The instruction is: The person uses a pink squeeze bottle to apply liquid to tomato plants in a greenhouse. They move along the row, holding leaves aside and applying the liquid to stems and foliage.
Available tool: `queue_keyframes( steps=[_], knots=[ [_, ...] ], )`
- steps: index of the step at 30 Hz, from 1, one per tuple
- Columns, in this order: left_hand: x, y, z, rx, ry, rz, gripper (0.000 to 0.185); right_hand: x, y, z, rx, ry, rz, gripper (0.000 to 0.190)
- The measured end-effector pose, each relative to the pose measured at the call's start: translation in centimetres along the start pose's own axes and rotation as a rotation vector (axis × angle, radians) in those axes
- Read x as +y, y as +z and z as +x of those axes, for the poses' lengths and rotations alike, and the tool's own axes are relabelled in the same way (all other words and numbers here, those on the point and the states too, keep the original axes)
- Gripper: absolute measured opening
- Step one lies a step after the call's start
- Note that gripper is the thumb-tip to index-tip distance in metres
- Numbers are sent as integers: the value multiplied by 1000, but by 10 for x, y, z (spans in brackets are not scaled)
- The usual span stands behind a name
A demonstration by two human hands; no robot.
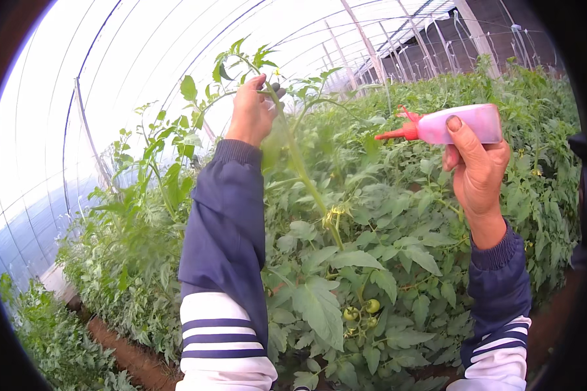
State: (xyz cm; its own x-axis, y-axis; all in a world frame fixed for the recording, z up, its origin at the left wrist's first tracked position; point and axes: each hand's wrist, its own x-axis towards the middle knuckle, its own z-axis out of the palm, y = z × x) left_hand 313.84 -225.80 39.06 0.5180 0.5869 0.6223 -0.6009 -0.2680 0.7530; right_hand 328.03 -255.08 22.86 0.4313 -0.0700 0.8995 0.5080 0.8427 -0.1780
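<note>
Near the top of a tall tomato plant, my left hand (pixel 254 110) grips the upper part of its stem (pixel 301 166), with the fingers partly hidden behind it. The leafy tip and a yellow flower (pixel 277 72) rise just above that hand. Lower on this stem hangs a cluster of yellow blossoms (pixel 336 213). In my right hand (pixel 479 171) is a small squeeze bottle (pixel 462 124) of pink liquid, lying nearly level. Its red nozzle (pixel 396 133) points left toward the stem, apart from it. Several green tomatoes (pixel 372 306) hang low among the leaves.
Dense tomato plants (pixel 469 97) stretch back on the right, with support posts (pixel 367 41) and hanging strings above. Clear greenhouse film (pixel 34 161) curves up on the left. A bare soil furrow (pixel 127 354) runs at lower left beside more plants (pixel 49 337).
</note>
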Motion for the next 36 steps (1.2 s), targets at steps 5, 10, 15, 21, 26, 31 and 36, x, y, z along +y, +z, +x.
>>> queue_keyframes(
  steps=[5,10,15,21,26,31,36],
  knots=[
    [-15,-17,19,-68,-30,-102,25,20,51,55,-30,-128,-142,19],
    [-13,-1,4,-94,-25,-230,36,47,115,107,-67,-248,-266,20],
    [-10,1,10,-147,-49,-220,30,70,165,138,-101,-366,-349,19],
    [-18,-5,17,-205,-28,-257,18,80,180,146,-121,-468,-413,18],
    [-22,-4,18,-217,-13,-272,17,79,179,154,-213,-475,-439,20],
    [-22,-7,17,-226,-18,-286,18,69,182,155,-368,-440,-510,18],
    [-28,-5,19,-202,-10,-285,17,79,180,165,-378,-497,-519,19]
  ],
)
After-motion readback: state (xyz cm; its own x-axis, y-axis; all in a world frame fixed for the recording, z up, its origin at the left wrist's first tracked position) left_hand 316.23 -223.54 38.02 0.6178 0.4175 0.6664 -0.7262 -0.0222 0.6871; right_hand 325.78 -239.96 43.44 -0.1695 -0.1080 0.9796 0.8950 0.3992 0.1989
